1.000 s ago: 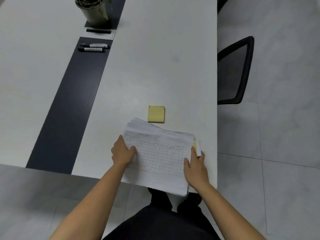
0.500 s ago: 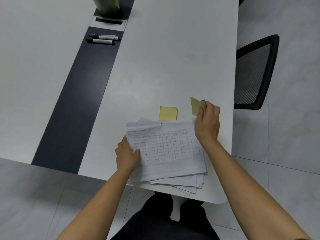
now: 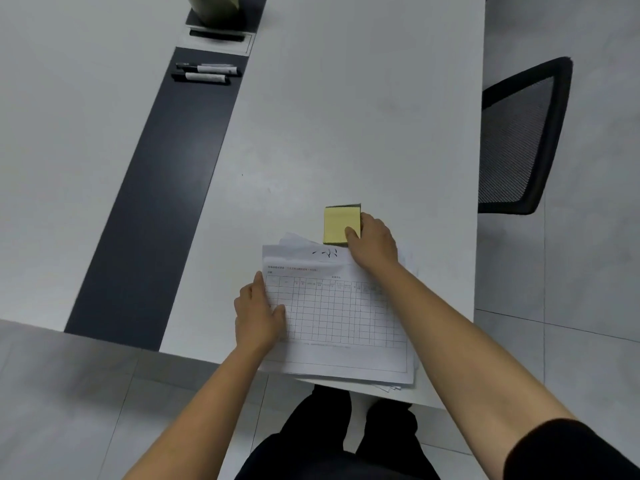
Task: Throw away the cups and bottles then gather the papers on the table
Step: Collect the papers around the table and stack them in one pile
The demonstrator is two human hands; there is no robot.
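Observation:
A stack of white papers [image 3: 341, 317] with a printed grid on top lies at the near edge of the white table [image 3: 346, 116], its lower end hanging over the edge. My left hand [image 3: 258, 311] presses flat on the stack's left side. A yellow sticky-note pad [image 3: 341, 224] sits just beyond the stack's top edge. My right hand [image 3: 372, 240] grips that pad at its right side, thumb on top. A second yellow pad seems to lie underneath it. No cups or bottles are in view.
A dark strip [image 3: 162, 188] runs down the table's middle, with two markers [image 3: 204, 73] on it and a plant pot [image 3: 213, 8] at the far end. A black mesh chair [image 3: 519, 140] stands right of the table. Grey tiled floor surrounds it.
My right hand carried a yellow pad from the stack's right edge up and left, and now sets it on the other yellow pad. My left hand stayed on the papers.

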